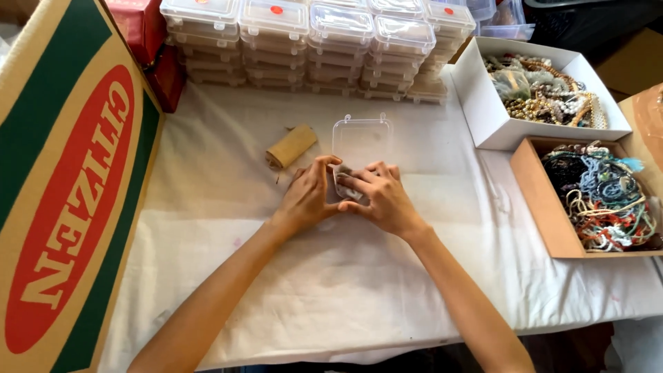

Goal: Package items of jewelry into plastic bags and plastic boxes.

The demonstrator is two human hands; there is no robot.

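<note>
A small clear plastic box [361, 141] lies with its lid open on the white cloth [345, 276] at the middle of the table. My left hand [311, 197] and my right hand [380, 197] meet over its near half, fingertips pressed on something greyish inside it. What the fingers hold is mostly hidden. A brown cardboard roll [291, 146] lies just left of the box, apart from my hands.
Stacks of clear lidded boxes [324, 41] line the back. A white box of beaded strands [539, 90] and a brown tray of beaded strands [597, 200] stand at the right. A large printed carton [62, 186] fills the left side.
</note>
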